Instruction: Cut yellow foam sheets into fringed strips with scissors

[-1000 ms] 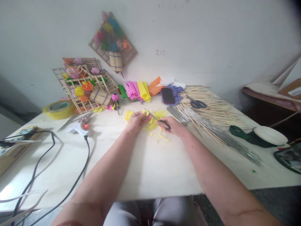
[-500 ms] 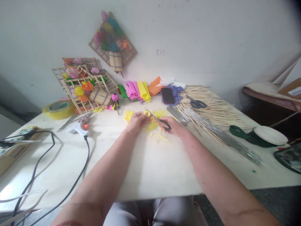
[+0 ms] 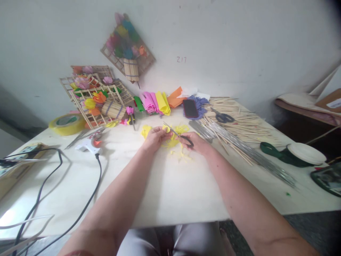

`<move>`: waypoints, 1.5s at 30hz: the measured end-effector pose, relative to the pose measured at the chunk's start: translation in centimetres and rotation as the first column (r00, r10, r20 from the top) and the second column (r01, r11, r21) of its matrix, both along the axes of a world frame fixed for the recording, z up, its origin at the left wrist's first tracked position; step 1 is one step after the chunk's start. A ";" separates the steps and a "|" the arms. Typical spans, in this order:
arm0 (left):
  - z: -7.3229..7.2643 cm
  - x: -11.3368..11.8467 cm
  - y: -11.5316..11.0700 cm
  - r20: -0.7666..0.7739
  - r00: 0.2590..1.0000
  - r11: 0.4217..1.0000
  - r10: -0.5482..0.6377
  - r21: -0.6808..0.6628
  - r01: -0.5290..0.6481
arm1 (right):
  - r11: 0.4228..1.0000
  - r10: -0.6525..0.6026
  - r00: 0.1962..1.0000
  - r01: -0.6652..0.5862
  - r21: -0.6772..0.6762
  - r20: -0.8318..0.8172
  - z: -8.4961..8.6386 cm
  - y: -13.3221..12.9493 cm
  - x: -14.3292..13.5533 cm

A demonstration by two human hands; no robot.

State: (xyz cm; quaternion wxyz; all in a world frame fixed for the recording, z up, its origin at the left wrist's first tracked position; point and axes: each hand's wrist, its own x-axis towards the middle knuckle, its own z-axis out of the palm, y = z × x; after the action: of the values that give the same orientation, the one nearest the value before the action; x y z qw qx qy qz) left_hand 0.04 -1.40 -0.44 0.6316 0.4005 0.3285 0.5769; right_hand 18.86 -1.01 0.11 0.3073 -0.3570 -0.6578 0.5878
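Between the thumb and fingers of my left hand [image 3: 156, 138] is a small piece of yellow paper [image 3: 167, 128], pinched at its edge. My right hand [image 3: 194, 142] is closed around the dark handles of a pair of scissors [image 3: 174, 132]. The scissor blades point up and left, right beside the yellow piece; whether they touch it I cannot tell. Under and behind both hands lie thin yellow paper scraps [image 3: 182, 129] on the white table [image 3: 181, 192]. Left of my left hand rests a small heap of yellow paper pieces [image 3: 145, 131].
Behind are paper rolls [image 3: 149, 102], a phone [image 3: 190, 108] on purple yarn, and stick lattices with paper flowers [image 3: 98, 97]. At right lie bamboo sticks [image 3: 247, 124], metal wires [image 3: 250, 156] and spare scissors [image 3: 224, 117]. A glue gun [image 3: 89, 145] with its cord and tape [image 3: 68, 124] are left.
Almost nothing differs. Both hands stay in place, and the scissor blades beside the yellow paper have shifted only very slightly.
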 end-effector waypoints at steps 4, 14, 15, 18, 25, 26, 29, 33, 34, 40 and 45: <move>0.0 0.0 0.0 -0.002 1.000 1.000 -0.003 -0.003 0.003 | 1.000 0.003 1.000 -0.003 0.012 0.002 0.2 -0.1 0.0; -0.1 -0.1 0.1 0.004 1.000 0.999 0.030 -0.018 -0.030 | 1.000 -0.004 1.000 0.003 0.030 0.027 0.5 -0.3 0.0; -0.1 -0.1 0.1 0.007 1.000 0.999 0.031 -0.016 -0.031 | 0.999 -0.003 1.000 0.002 0.033 0.026 0.5 -0.3 0.0; -0.1 -0.1 0.1 0.011 0.999 0.999 0.033 -0.006 -0.033 | 0.999 0.000 1.000 0.000 0.040 0.024 0.5 -0.3 0.1; -0.1 -0.1 0.1 0.022 0.998 0.998 0.055 -0.013 -0.055 | 0.999 -0.001 0.999 0.000 0.038 0.037 0.5 -0.3 0.0; -0.2 -0.1 0.1 0.024 0.998 0.998 0.058 -0.013 -0.058 | 0.999 0.001 0.999 -0.002 0.041 0.035 0.5 -0.2 0.0; -0.3 -0.1 0.2 0.024 0.997 0.997 0.075 -0.012 -0.075 | 1.000 -0.002 0.999 0.001 0.030 0.045 0.4 -0.2 0.0; -0.4 -0.1 0.4 0.029 0.996 0.996 0.086 -0.007 -0.086 | 0.999 0.005 0.999 -0.006 0.033 0.033 0.3 -0.1 -0.1; -0.4 -0.1 0.4 0.030 0.996 0.996 0.086 -0.004 -0.086 | 0.999 0.009 0.999 -0.010 0.041 0.031 0.3 -0.1 -0.1; -0.4 -0.2 0.3 0.020 0.998 0.998 0.064 -0.013 -0.064 | 1.000 0.005 1.000 -0.005 0.030 0.017 0.1 -0.1 0.0; -0.1 -0.1 0.1 -0.004 0.999 0.999 0.032 -0.012 -0.032 | 1.000 -0.001 1.000 0.000 0.017 0.020 0.0 -0.1 0.1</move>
State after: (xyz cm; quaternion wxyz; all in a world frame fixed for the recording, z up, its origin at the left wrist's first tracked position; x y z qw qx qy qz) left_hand -0.05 -1.29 -0.56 0.6240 0.3926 0.3395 0.5841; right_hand 18.91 -1.14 0.15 0.3039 -0.3603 -0.6656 0.5786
